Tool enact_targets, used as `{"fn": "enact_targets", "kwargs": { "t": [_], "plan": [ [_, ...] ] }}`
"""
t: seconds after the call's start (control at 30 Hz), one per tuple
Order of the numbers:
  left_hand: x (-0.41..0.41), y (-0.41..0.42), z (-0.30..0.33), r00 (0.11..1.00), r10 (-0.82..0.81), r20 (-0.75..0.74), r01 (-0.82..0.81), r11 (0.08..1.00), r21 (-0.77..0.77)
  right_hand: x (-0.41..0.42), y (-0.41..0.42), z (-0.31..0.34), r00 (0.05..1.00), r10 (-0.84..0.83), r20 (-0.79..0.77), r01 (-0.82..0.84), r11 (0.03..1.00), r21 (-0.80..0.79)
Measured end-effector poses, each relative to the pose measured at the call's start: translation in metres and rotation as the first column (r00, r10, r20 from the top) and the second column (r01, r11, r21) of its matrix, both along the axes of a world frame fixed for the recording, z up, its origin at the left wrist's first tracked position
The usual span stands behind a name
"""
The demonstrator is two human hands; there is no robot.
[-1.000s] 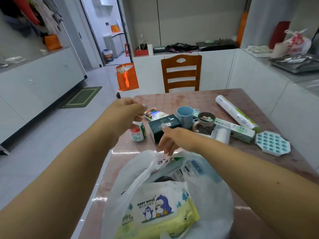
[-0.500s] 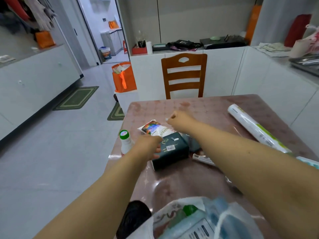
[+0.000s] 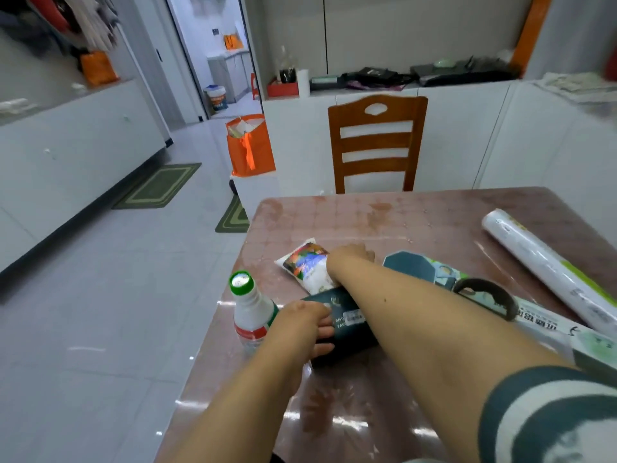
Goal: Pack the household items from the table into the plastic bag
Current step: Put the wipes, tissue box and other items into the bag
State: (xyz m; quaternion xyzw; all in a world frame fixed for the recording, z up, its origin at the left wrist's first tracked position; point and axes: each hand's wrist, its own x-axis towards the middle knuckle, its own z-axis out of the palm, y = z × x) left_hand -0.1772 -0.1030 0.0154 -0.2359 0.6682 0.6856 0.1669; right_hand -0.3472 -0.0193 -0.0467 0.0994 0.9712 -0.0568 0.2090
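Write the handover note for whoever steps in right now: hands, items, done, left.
Left hand: grips the dark green box at its near end.
Right hand: on the colourful packet; grip hidden.
On the table: green-capped bottle, blue cup, white roll, long carton.
Plastic bag out of frame; packed contents can't be checked.
Left: bag everything listed.

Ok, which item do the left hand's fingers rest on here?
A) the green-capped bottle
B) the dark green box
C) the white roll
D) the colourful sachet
B: the left hand lays its fingers over the dark green box; the green-capped bottle stands just beside it, ungripped.
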Motion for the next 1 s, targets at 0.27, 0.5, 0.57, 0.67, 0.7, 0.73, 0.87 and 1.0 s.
{"fn": "enact_targets", "kwargs": {
  "t": [0.27,0.5,0.57,0.67,0.7,0.73,0.87,1.0],
  "plan": [
    [0.005,0.0,0.002,0.998,0.047,-0.046,-0.045,0.998,0.041,0.01,0.002,0.002,0.995,0.039,-0.087,-0.052,0.987,-0.153],
    [0.018,-0.01,0.027,0.992,0.118,0.05,-0.125,0.98,0.154,0.054,0.007,0.098,0.901,0.038,-0.433,-0.194,0.926,-0.323],
    [0.024,-0.012,0.041,0.986,0.128,0.103,-0.153,0.946,0.286,0.087,0.023,0.124,0.872,-0.018,-0.49,-0.226,0.871,-0.435],
    [0.041,-0.009,0.07,0.996,0.058,0.061,-0.081,0.857,0.509,0.152,0.051,0.159,0.862,-0.094,-0.499,-0.316,0.67,-0.672],
    [0.049,-0.006,0.08,0.999,0.032,0.018,-0.037,0.84,0.541,0.177,0.058,0.17,0.873,-0.093,-0.479,-0.331,0.608,-0.721],
    [0.058,-0.001,0.089,1.0,0.016,-0.012,-0.007,0.85,0.527,0.201,0.064,0.178,0.883,-0.084,-0.462,-0.337,0.572,-0.748],
    [0.094,0.009,0.123,0.997,-0.06,-0.045,0.067,0.984,0.166,0.284,0.096,0.187,0.911,-0.247,-0.33,-0.124,0.6,-0.791],
    [0.121,0.013,0.145,0.973,-0.23,-0.035,0.221,0.962,-0.159,0.362,0.123,0.165,0.907,-0.379,-0.185,0.102,0.624,-0.775]
  ]
}}
